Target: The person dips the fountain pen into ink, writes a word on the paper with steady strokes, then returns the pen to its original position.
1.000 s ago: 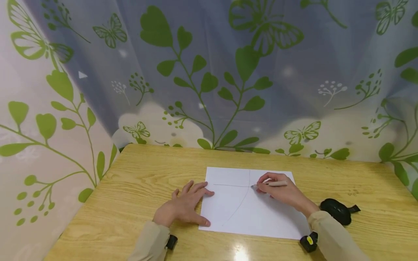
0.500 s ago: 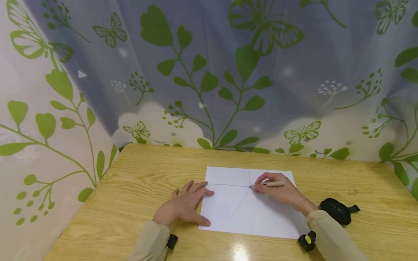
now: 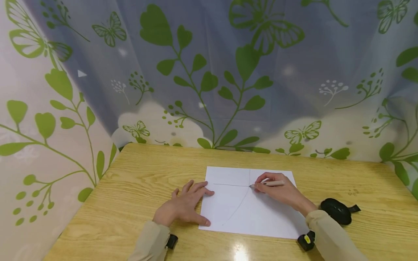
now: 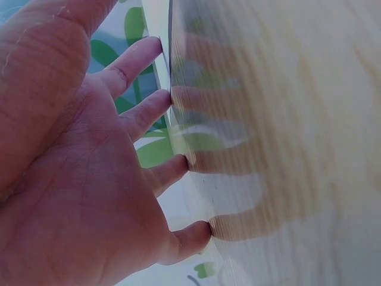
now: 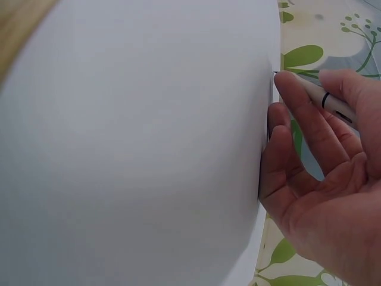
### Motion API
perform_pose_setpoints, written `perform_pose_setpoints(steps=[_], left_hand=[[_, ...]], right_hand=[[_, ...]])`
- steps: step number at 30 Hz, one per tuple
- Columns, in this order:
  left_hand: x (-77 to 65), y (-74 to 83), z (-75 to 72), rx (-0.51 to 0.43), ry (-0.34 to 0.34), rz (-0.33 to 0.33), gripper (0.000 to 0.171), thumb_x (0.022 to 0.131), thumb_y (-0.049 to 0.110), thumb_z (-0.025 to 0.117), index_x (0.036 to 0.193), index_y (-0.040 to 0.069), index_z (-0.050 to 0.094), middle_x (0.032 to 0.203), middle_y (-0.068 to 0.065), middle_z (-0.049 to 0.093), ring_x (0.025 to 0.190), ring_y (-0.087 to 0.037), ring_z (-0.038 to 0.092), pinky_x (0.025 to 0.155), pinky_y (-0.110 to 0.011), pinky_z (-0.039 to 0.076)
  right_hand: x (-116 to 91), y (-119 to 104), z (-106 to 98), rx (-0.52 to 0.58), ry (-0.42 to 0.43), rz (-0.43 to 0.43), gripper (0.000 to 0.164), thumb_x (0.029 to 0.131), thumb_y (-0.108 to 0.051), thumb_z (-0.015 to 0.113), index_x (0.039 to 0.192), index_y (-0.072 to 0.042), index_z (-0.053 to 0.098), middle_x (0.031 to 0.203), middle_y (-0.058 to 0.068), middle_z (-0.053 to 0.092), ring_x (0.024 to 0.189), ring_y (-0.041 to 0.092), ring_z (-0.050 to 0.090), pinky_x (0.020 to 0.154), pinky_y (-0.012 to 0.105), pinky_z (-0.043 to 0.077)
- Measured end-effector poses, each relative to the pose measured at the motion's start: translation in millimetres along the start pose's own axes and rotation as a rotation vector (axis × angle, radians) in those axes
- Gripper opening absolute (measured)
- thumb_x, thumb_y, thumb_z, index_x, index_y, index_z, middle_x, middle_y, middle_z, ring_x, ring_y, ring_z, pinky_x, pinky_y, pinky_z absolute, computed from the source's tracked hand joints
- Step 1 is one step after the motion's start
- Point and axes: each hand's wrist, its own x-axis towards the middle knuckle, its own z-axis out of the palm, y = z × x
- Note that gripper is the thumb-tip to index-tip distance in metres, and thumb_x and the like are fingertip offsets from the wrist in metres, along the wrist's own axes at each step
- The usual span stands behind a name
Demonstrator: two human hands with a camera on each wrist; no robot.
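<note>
A white sheet of paper [image 3: 235, 214] lies on the wooden table, with a thin horizontal line, a short vertical line at the top and a curve slanting down to the lower left. My right hand [image 3: 282, 190] pinches a pale pen [image 3: 274, 183], its tip on the paper where the lines meet. In the right wrist view the white pen [image 5: 315, 92] with a dark ring sits between thumb and fingers. Spread out at the sheet's left edge, my left hand [image 3: 184, 206] touches the paper with thumb and fingertips; its other fingertips [image 4: 199, 233] rest on the table.
A black rounded case [image 3: 336, 211] with a strap lies on the table [image 3: 156, 163] right of the right wrist. Behind the table hangs a curtain [image 3: 209, 108] printed with green leaves and butterflies. Dark straps with small devices show at both wrists.
My right hand and the pen have shifted slightly left, the tip coming to the junction of the lines. The left hand and paper have stayed put.
</note>
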Motion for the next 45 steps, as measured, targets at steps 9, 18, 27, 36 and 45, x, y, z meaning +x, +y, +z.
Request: perform_pose_setpoints(steps=[9,18,27,36,45], left_hand=[[-0.3,-0.3,-0.4,0.005,-0.004,0.001,0.082,0.077,0.052,0.086,0.147,0.032,0.048,0.171,0.003,0.021,0.158,-0.044,0.007,0.113,-0.082,0.011],[-0.1,-0.6,-0.3,0.009,-0.009,0.004,0.082,0.078,0.053,0.086,0.147,0.032,0.047,0.171,0.003,0.02,0.158,-0.044,0.007,0.113,-0.083,0.011],[-0.3,-0.2,-0.7,0.002,-0.011,0.011,0.081,0.078,0.051,0.086,0.147,0.032,0.047,0.171,0.003,0.02,0.158,-0.045,0.007,0.112,-0.083,0.01],[-0.1,-0.6,0.2,0.003,-0.005,0.007,0.081,0.078,0.052,0.086,0.146,0.032,0.048,0.171,0.003,0.021,0.158,-0.044,0.007,0.112,-0.083,0.011],[0.2,-1.2,0.8,0.004,0.001,0.004,0.082,0.077,0.052,0.086,0.147,0.032,0.048,0.171,0.003,0.021,0.158,-0.044,0.008,0.112,-0.083,0.011]], right_hand=[[-0.2,0.7,0.2,-0.009,0.017,0.012,0.027,0.098,-0.034,0.07,0.107,-0.009,0.071,0.098,0.004,0.079,0.092,0.017,0.069,0.079,0.03,0.053],[-0.8,0.8,0.3,-0.008,0.012,0.026,0.025,0.097,-0.032,0.07,0.106,-0.009,0.071,0.096,0.004,0.078,0.086,0.016,0.067,0.07,0.027,0.053],[-1.2,0.8,0.5,0.008,0.01,0.036,0.026,0.097,-0.032,0.071,0.107,-0.008,0.071,0.096,0.004,0.078,0.077,0.015,0.062,0.059,0.027,0.051],[-3.1,-0.2,-0.2,0.009,-0.003,0.021,0.025,0.097,-0.031,0.07,0.107,-0.008,0.071,0.096,0.005,0.078,0.079,0.016,0.063,0.062,0.027,0.053],[-3.7,-0.3,-0.7,0.009,-0.019,0.028,0.026,0.098,-0.031,0.07,0.107,-0.007,0.071,0.097,0.005,0.078,0.079,0.016,0.063,0.063,0.027,0.053]])
